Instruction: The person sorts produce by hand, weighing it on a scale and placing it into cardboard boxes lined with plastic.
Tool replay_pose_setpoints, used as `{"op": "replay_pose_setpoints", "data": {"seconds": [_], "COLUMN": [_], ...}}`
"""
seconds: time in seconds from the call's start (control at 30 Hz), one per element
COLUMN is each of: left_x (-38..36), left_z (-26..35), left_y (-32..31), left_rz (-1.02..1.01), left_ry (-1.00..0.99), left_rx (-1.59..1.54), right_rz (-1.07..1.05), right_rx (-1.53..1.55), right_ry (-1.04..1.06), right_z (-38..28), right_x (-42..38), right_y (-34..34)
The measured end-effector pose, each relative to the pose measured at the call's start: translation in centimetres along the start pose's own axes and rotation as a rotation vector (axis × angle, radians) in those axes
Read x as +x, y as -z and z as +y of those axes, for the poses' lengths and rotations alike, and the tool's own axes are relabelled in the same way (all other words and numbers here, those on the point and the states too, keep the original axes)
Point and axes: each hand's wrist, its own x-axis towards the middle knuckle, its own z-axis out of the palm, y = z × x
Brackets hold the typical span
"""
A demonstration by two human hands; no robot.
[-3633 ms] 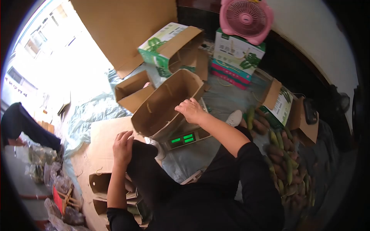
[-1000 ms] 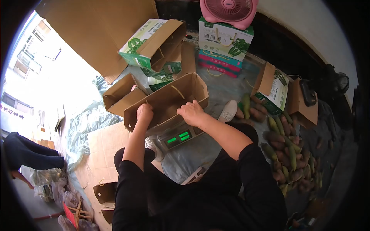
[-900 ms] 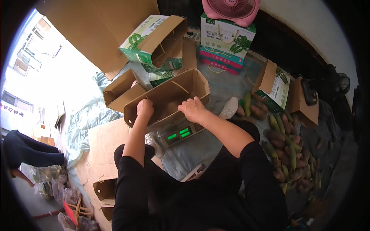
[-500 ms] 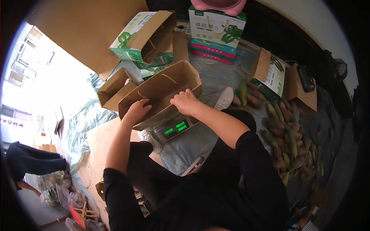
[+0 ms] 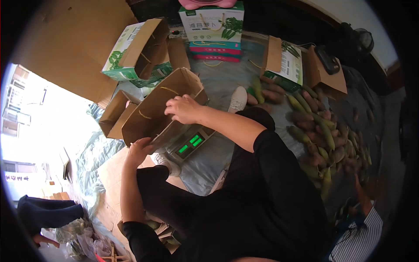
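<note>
An open cardboard gift box (image 5: 192, 81) with yellow cord handles stands in front of me on a digital scale (image 5: 190, 144) with lit green digits. My left hand (image 5: 139, 152) is closed on the box's near left corner, thumb and fingers at the rim. Reaching across the near wall, my right hand (image 5: 185, 109) is above the box's opening with its fingers curled. What those fingers hold, if anything, is hidden. A smaller open brown box (image 5: 114, 114) touches the left side of the gift box.
Green radish-printed boxes (image 5: 126, 48) stand behind, beside a white-green carton (image 5: 211, 24) on red-and-teal boxes (image 5: 216, 51). A pile of green and reddish radishes (image 5: 325, 131) lies right. Other people's parts show: a dark garment (image 5: 48, 212) left, a striped sleeve (image 5: 360, 236) lower right.
My right hand has moved left along the box, over its opening. My left hand has slid down to the near left corner. The whole view has shifted, and a striped sleeve shows more.
</note>
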Motion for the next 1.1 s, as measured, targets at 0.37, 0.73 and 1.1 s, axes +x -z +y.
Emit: {"op": "replay_pose_setpoints", "data": {"seconds": [0.37,0.73,1.1], "left_x": [0.0,0.2,1.4], "left_z": [1.0,1.9,-0.2], "left_y": [0.5,0.9,0.8], "left_rz": [0.087,0.090,0.040], "left_ry": [-0.014,0.025,0.093], "left_rx": [0.064,0.011,-0.080], "right_rz": [0.317,0.440,-0.431], "right_rx": [0.568,0.459,0.266], "right_ry": [0.019,-0.666,-0.963], "right_z": [0.2,12.9,2.9], "right_x": [0.2,-20.2,-44.3], "right_y": [12.8,8.8,-16.5]}}
